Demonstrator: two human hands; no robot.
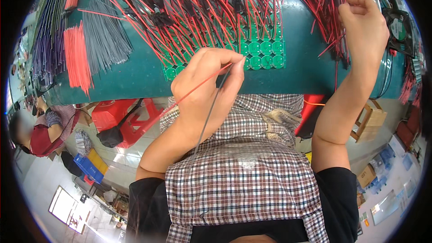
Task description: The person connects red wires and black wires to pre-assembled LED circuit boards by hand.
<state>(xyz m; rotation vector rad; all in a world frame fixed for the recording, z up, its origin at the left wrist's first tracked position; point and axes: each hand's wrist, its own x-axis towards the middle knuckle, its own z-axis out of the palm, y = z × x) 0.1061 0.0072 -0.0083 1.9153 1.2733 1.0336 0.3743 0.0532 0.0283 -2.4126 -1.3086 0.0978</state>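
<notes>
Passage over table (299, 58) between green boards (267, 48) and red-black wire pile (323, 6), seemingly narrower farther back

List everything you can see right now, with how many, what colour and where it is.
Table: one, green, across the top
Boards: many, green, centre of table
Tangled wires: many, red and black, over boards
Wire pile: one, red and black, right of boards
Red bundles: two, red, table's left
Grey bundle: one, grey, beside them
Dark wires: many, purplish, far left
Fan: one, black, table's right
Red stool: at least one, red, lower left
Co-worker: one, red top, far left
Red wire: one, red, left fingers
Grey wire: one, grey, left fingers
Apron: one, checked, worn
Left hand: one, bare, before boards
Right hand: one, bare, by wire pile
</notes>
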